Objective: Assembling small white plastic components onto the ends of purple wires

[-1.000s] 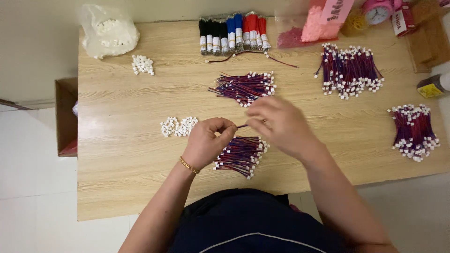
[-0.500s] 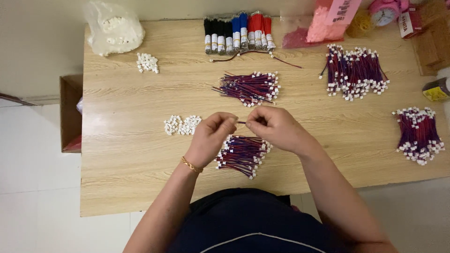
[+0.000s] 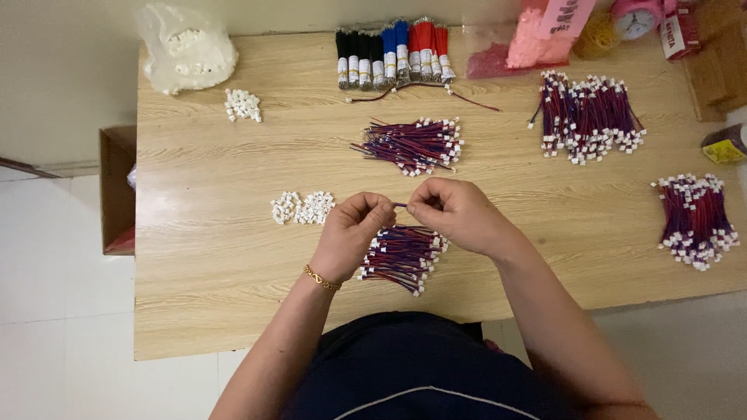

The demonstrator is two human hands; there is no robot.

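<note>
Above the wooden table [image 3: 202, 257], left to right: loose white connectors [image 3: 302, 208]; left hand [image 3: 356, 233] and right hand [image 3: 455, 214], fingertips pinching one short wire [image 3: 401, 205] between them; wire bundle [image 3: 403, 254] lying directly beneath both hands.

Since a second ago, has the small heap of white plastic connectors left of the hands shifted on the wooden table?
No. The heap of white plastic connectors lies in the same place relative to the wooden table's left edge and the wire bundle under the hands; only the camera shifted.
</note>
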